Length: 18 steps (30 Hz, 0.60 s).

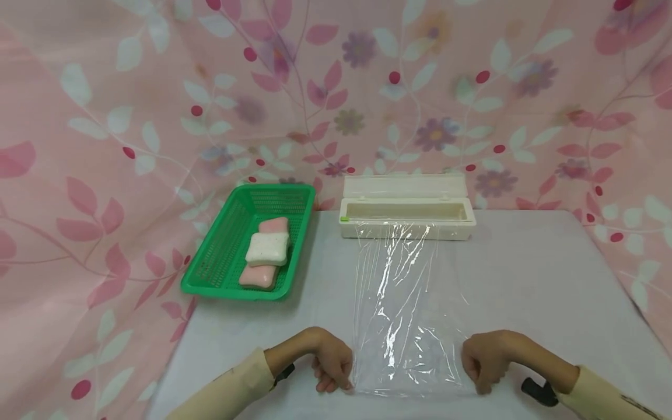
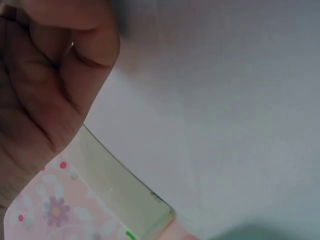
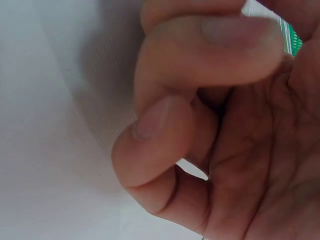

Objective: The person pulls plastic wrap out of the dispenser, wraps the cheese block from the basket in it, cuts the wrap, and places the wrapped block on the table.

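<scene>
A sheet of clear plastic wrap (image 1: 401,315) stretches over the table from a white wrap dispenser (image 1: 406,231) toward the near edge. My left hand (image 1: 334,363) pinches its near left corner with curled fingers. At the near right corner, my right hand (image 1: 485,357) pinches the film the same way. The dispenser's lid (image 1: 404,186) stands raised at the back. In the left wrist view the left hand (image 2: 55,75) is bent inward, with the dispenser (image 2: 117,185) beyond it. The right wrist view shows the right hand (image 3: 200,115) with its fingers curled toward the palm.
A green plastic basket (image 1: 210,290) stands at the left of the white-covered table (image 1: 530,280). Inside it lie a white soap bar (image 1: 266,249) and two pink ones, a far pink bar (image 1: 274,225) and a near pink bar (image 1: 258,276). A flowered pink curtain (image 1: 336,87) hangs behind.
</scene>
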Motion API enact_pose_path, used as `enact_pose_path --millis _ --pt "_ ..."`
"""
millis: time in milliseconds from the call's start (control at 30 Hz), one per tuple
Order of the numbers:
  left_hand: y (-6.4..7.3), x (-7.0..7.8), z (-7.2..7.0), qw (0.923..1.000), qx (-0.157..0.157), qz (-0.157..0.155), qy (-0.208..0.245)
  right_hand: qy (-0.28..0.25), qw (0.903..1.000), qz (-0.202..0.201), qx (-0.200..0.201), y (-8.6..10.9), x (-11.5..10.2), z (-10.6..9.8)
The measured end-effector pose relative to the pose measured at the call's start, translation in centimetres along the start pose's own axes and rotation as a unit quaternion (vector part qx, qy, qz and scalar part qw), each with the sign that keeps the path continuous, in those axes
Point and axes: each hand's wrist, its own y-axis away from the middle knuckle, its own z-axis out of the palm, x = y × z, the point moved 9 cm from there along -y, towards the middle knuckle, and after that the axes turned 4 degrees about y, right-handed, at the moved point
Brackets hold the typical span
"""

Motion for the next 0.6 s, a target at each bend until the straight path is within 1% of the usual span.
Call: enact_pose_path --millis 33,67,133,167,233,300,333,367,400,433,467,500,533,567,600 --pt "0.2 -0.1 -0.1 1.0 0.001 -0.001 -0.001 0.003 1.0 -0.004 0.002 0.1 0.0 0.0" --pt "0.5 -0.2 -0.3 1.0 0.008 -0.002 -0.006 -0.01 0.9999 0.003 0.004 0.2 0.0 0.0" --pt "1.4 -0.3 -1.0 0.9993 0.029 -0.002 -0.022 -0.017 0.9998 0.002 0.011 0.5 0.0 0.1" --pt "2.0 -0.3 -1.5 0.9985 0.043 0.003 -0.032 -0.02 0.9996 0.007 0.017 0.6 0.0 0.0" --pt "3.8 -0.2 -2.9 0.9951 0.082 0.022 -0.05 -0.019 0.9995 0.009 0.025 0.8 -0.1 0.0" --pt "6.1 0.0 -4.7 0.9886 0.129 0.055 -0.054 -0.022 0.9989 0.011 0.039 1.0 -0.3 -0.1" --pt "7.4 0.0 -5.7 0.9843 0.153 0.074 -0.047 -0.021 0.9988 0.01 0.042 1.1 -0.4 -0.1" --pt "8.9 -0.1 -6.8 0.9788 0.18 0.091 -0.034 -0.021 0.9987 0.011 0.045 1.1 -0.5 -0.1" --pt "10.4 -0.3 -8.1 0.9713 0.21 0.109 -0.025 -0.02 0.9987 0.01 0.047 1.1 -0.5 -0.1" --pt "11.9 -0.6 -9.3 0.9622 0.241 0.126 -0.016 -0.021 0.9986 0.009 0.047 1.1 -0.6 -0.1" --pt "13.3 -1.1 -10.6 0.952 0.274 0.136 -0.007 -0.021 0.9986 0.007 0.048 1.0 -0.7 -0.2" --pt "14.7 -1.8 -11.8 0.9405 0.31 0.139 0.0 -0.022 0.9986 0.007 0.048 1.0 -0.7 -0.2" --pt "16.0 -2.6 -13.0 0.929 0.344 0.135 0.008 -0.023 0.9986 0.008 0.047 1.0 -0.7 -0.2" --pt "17.2 -3.5 -14.0 0.9173 0.378 0.125 0.009 -0.022 0.9986 0.01 0.046 1.0 -0.6 -0.2" --pt "18.1 -4.6 -15.0 0.9066 0.408 0.109 0.003 -0.022 0.9987 0.01 0.046 1.0 -0.6 -0.2"
